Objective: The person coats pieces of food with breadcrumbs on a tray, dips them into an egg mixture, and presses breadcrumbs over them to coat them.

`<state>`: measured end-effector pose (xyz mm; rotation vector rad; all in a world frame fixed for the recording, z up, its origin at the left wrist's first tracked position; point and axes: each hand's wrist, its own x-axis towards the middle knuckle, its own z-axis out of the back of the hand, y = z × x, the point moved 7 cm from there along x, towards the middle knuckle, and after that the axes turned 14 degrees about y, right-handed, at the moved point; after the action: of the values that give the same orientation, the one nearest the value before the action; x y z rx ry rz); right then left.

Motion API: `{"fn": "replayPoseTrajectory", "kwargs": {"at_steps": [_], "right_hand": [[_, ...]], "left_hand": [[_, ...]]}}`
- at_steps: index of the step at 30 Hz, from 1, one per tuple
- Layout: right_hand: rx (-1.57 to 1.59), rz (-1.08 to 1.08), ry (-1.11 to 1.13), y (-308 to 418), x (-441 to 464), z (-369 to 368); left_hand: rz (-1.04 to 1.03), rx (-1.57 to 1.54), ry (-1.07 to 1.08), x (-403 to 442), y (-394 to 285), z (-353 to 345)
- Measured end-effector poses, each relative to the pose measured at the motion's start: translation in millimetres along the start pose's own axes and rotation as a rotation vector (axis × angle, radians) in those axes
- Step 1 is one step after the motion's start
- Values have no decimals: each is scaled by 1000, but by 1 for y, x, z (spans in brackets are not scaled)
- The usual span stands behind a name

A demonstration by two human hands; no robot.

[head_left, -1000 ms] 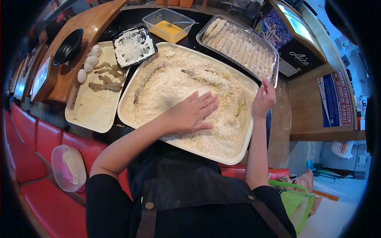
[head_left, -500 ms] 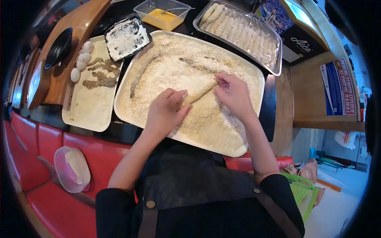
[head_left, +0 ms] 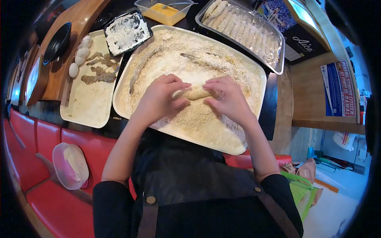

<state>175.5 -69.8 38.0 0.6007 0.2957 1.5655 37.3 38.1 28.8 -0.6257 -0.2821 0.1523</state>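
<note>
A crumb-coated shrimp lies level between my two hands over the heap of breadcrumbs. The fingers and thumb of my left hand pinch its left end. At its other end, my right hand closes on it with curled fingers. The crumbs fill a large cream tray. Within them, one partly coated shrimp lies along the left side, tail towards me. Another shrimp is half buried farther back, its dark tail showing.
At left, a smaller cream tray bears raw peeled shrimp and several eggs. Behind stand a black tray of white flour and a clear tub of yellow liquid. A metal tray of coated shrimp sits back right.
Both hands have drawn closer together around the shrimp. It has turned from slanted to nearly level, and my left hand has risen slightly up the view.
</note>
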Motion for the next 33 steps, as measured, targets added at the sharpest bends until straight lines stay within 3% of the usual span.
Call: {"fn": "replayPoseTrajectory", "kwargs": {"at_steps": [3, 9, 12, 15, 18, 21, 24, 30, 33], "right_hand": [[150, -79, 108, -7, 0, -16], [155, -140, 192, -5, 3, -22], [349, -340, 374, -8, 1, -20], [315, -258, 318, -6, 3, -16], [305, -193, 199, -3, 3, -15], [299, -195, 197, -6, 0, -24], [245, -155, 175, -2, 2, -27], [168, -34, 76, 6, 5, -24], [235, -214, 297, 1, 4, -30]], "left_hand": [[149, -197, 100, -6, 9, -16], [119, -188, 113, -4, 8, -23], [116, -310, 311, -1, 10, -23], [31, -128, 309, 5, 7, -19], [100, -81, 172, 5, 7, -8], [122, -232, 158, -4, 0, -6], [179, -217, 158, -17, 12, -23], [69, -74, 46, -12, -1, -14], [270, -444, 148, -9, 7, -21]]}}
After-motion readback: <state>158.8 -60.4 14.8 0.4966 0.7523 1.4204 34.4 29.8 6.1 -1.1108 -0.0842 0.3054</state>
